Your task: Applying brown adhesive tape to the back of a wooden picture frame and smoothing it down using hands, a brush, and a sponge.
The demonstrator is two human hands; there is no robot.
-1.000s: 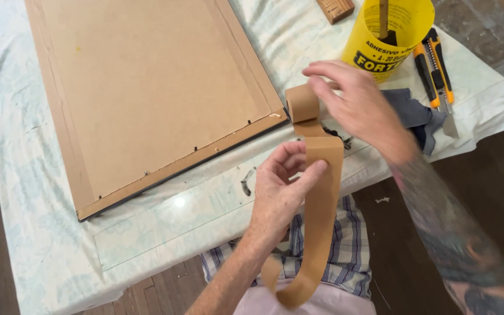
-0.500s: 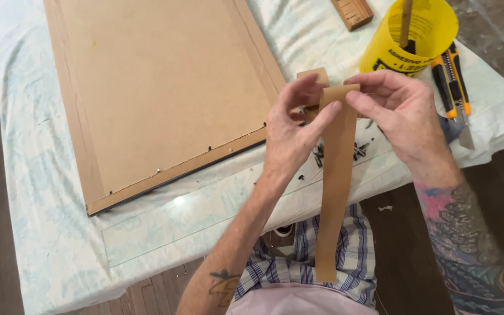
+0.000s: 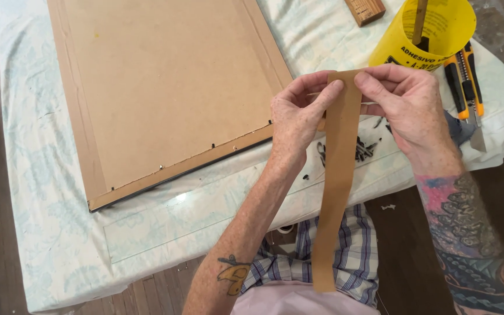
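A long brown paper tape strip (image 3: 335, 186) hangs down toward my lap. My left hand (image 3: 298, 119) and my right hand (image 3: 406, 105) pinch its top end from either side, above the table's near edge. A large picture frame (image 3: 164, 87), face down with its brown backing board up, lies on the cloth-covered table (image 3: 42, 192) to the left of my hands. Small dark nails (image 3: 364, 149) lie scattered on the cloth just under the strip.
A yellow plastic tub (image 3: 433, 35) with a stick in it stands at the back right. Beside it lie two orange utility knives (image 3: 465, 76) and a dark rag (image 3: 456, 128). A wooden block (image 3: 366, 9) sits at the top edge. A glass pane (image 3: 164, 224) lies on the cloth.
My right hand left the tape roll and came to the strip's top end. Both hands now hold the cut strip, raised a little higher. The roll is hidden behind my hands.
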